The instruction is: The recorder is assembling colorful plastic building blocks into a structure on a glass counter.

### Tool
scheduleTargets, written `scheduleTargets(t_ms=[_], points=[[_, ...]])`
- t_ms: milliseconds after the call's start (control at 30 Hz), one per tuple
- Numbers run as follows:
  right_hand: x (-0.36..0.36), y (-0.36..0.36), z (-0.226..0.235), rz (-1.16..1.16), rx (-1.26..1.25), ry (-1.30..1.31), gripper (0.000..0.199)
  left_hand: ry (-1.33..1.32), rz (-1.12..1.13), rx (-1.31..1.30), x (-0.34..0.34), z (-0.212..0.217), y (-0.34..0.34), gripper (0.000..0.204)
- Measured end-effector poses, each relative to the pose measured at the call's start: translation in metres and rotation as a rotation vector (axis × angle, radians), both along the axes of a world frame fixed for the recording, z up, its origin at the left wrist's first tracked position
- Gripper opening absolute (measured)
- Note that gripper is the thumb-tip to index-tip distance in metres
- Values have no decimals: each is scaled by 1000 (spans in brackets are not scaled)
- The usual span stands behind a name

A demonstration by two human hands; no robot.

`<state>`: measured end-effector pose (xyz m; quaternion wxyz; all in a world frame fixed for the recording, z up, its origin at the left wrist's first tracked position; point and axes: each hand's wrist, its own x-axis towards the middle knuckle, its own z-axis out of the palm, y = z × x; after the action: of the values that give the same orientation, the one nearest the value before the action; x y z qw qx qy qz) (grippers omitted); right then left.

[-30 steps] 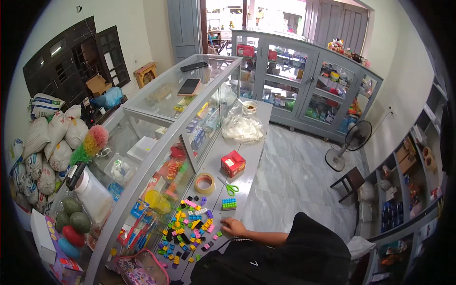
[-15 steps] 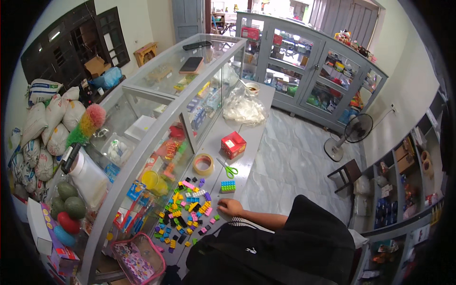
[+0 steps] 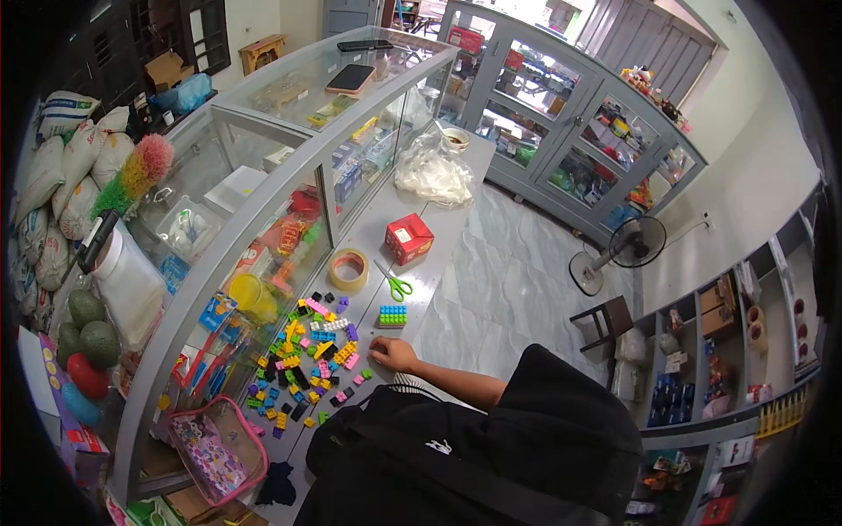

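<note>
My right hand (image 3: 394, 354) rests on the grey counter (image 3: 361, 254), its fingers curled and pressed together at the right edge of a spread of toy building bricks (image 3: 303, 366). Whatever those fingers may hold is hidden. The loose bricks are yellow, black, pink, blue, green, purple and white. Just beyond the hand stands a small block of joined blue and green bricks (image 3: 393, 316). Farther up lie green-handled scissors (image 3: 399, 285), a roll of tape (image 3: 348, 270) and a red box (image 3: 409, 238). My left hand is not in view; a black jacket (image 3: 474, 447) fills the lower middle.
A glass display case (image 3: 298, 167) borders the counter on the left. Clear plastic bags (image 3: 434, 171) and a bowl (image 3: 455, 138) sit at its far end. Near the case's front is a pink-edged pouch (image 3: 219, 449). A fan (image 3: 618, 250) and dark stool (image 3: 602, 322) stand right.
The whole view has shifted, so the counter and its things appear farther left and higher. My right hand stays curled beside the bricks, close to the same spot on the counter.
</note>
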<state>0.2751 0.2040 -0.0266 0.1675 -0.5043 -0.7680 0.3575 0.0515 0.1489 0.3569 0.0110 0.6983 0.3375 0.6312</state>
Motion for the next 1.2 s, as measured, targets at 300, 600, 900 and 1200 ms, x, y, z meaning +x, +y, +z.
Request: scheduleTargets(t_ms=[300, 600, 900, 1200], points=[[0, 7, 1, -27, -81, -16, 26, 26, 37, -14, -7, -10, -7, 23], [-6, 11, -11, -33, -67, -19, 25, 134, 122, -144, -36, -27, -47, 22], [1, 19, -13, -81, -164, 9, 29, 348, 391, -379, -89, -14, -148, 21], [-1, 20, -19, -118, -249, 134, 21, 463, 483, -439, -109, 0, -179, 20]])
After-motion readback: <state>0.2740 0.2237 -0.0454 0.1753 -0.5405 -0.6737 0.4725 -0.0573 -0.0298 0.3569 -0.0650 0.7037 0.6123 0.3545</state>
